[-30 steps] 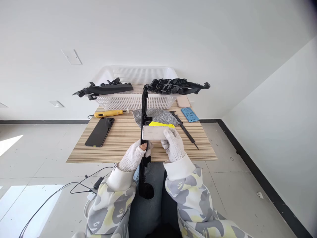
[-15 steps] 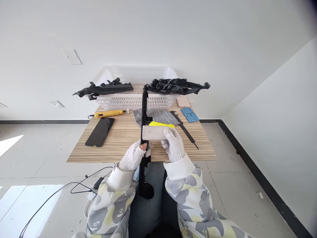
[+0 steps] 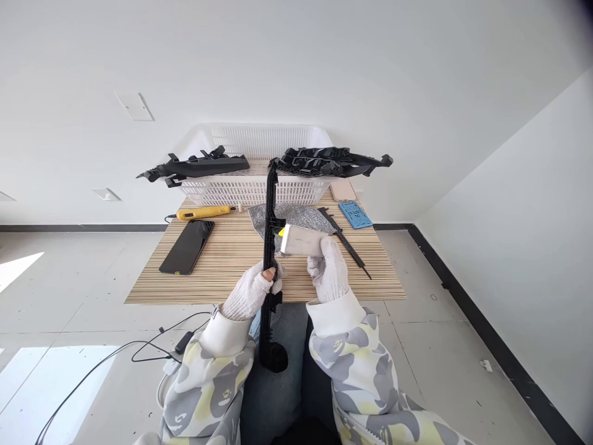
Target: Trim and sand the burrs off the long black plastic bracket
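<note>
My left hand, in a white knit glove with the thumb tip bare, is closed round a long black plastic trim piece. The piece runs lengthwise away from me, its rounded lower end above my lap and its far end by the basket. My right hand, also gloved, grips the right end of an off-white rectangular block. The block is tilted and sits just right of the trim piece, apart from it. Behind it a yellow object is mostly hidden. A grey cloth lies beneath on the table.
A white plastic basket at the back carries black plastic parts across its rim. On the table are a black phone, a yellow corded tool, black calipers, a blue card-like item and a pink item.
My right hand has drawn the block slightly right and up, away from the trim piece, and tilted it. The block now covers most of the yellow object. My left hand has stayed still.
</note>
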The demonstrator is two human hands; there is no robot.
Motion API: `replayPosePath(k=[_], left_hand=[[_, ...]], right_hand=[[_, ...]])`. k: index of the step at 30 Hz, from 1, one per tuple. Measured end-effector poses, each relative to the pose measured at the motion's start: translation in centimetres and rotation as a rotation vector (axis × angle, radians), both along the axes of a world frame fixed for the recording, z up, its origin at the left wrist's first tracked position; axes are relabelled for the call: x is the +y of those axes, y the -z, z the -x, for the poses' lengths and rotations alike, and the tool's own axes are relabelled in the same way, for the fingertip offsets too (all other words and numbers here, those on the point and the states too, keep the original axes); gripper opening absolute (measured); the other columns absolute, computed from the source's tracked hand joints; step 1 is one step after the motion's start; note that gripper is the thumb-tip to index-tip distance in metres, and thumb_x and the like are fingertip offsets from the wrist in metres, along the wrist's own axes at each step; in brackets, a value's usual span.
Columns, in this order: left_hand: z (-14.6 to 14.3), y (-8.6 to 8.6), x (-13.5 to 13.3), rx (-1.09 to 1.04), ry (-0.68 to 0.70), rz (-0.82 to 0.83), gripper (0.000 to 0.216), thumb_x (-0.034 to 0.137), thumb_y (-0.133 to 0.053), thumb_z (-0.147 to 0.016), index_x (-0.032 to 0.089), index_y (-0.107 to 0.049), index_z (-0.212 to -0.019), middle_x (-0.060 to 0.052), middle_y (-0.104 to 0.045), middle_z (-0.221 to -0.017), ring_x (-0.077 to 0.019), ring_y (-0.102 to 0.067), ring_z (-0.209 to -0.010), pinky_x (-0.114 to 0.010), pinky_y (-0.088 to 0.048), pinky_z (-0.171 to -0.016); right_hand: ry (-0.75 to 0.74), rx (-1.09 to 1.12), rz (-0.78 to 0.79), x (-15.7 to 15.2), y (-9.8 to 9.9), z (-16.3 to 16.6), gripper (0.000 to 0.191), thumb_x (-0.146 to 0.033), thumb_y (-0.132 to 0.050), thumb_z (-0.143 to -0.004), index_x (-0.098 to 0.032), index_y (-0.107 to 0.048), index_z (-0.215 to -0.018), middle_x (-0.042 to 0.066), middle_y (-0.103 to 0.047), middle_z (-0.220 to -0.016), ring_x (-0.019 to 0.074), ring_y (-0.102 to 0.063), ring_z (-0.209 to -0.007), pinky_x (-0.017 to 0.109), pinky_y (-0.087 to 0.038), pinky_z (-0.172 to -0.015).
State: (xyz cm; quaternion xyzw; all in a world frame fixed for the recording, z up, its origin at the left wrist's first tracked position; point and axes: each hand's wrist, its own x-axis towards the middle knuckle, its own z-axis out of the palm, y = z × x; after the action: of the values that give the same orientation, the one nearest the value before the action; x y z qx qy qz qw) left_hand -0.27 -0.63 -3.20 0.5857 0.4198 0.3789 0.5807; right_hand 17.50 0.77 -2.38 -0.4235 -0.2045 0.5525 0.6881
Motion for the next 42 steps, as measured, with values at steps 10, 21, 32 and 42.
replayPosePath(k=[10,21,32,42], left_hand=[[0.1,0.6,0.3,0.032,0.014,-0.03,0.062,0.079,-0.045,-0.093,0.019,-0.059,-0.095,0.0,-0.054,-0.068,-0.0148,-0.042,-0.059,-0.028,-0.034,-0.053],[0.0,0.1,0.1,0.011,-0.017,0.02,0.065,0.081,-0.049,-0.09,0.018,-0.063,-0.095,0.001,-0.052,-0.065,-0.0137,-0.042,-0.056,-0.027,-0.035,-0.051],[0.1,0.3,0.2,0.039,-0.001,-0.021,0.067,0.084,-0.048,-0.089,0.018,-0.062,-0.092,-0.001,-0.056,-0.067,-0.015,-0.044,-0.059,-0.028,-0.038,-0.053],[0.1,0.7,0.3,0.027,0.011,-0.012,0.064,0.082,-0.048,-0.091,0.019,-0.062,-0.095,0.0,-0.055,-0.068,-0.0149,-0.044,-0.059,-0.028,-0.036,-0.053]], right_hand=[[-0.032,-0.144,0.143,0.0,-1.2,0.6,0.054,-0.062,-0.085,-0.061,-0.023,-0.062,-0.09,-0.008,-0.057,-0.051,0.0078,-0.046,-0.039,0.017,-0.03,-0.035],[-0.118,-0.22,0.193,-0.1,-1.0,0.5,0.051,-0.063,-0.082,-0.069,-0.022,-0.063,-0.092,-0.005,-0.059,-0.052,0.0093,-0.048,-0.039,0.017,-0.026,-0.033],[-0.087,-0.163,0.08,0.6,0.4,0.4,0.054,-0.052,-0.089,-0.063,-0.02,-0.066,-0.1,-0.005,-0.065,-0.063,0.0099,-0.054,-0.045,0.02,-0.042,-0.039],[-0.028,-0.123,0.037,0.5,0.7,0.7,0.056,-0.05,-0.09,-0.063,-0.021,-0.066,-0.104,-0.003,-0.067,-0.073,0.0119,-0.061,-0.057,0.022,-0.051,-0.047]])
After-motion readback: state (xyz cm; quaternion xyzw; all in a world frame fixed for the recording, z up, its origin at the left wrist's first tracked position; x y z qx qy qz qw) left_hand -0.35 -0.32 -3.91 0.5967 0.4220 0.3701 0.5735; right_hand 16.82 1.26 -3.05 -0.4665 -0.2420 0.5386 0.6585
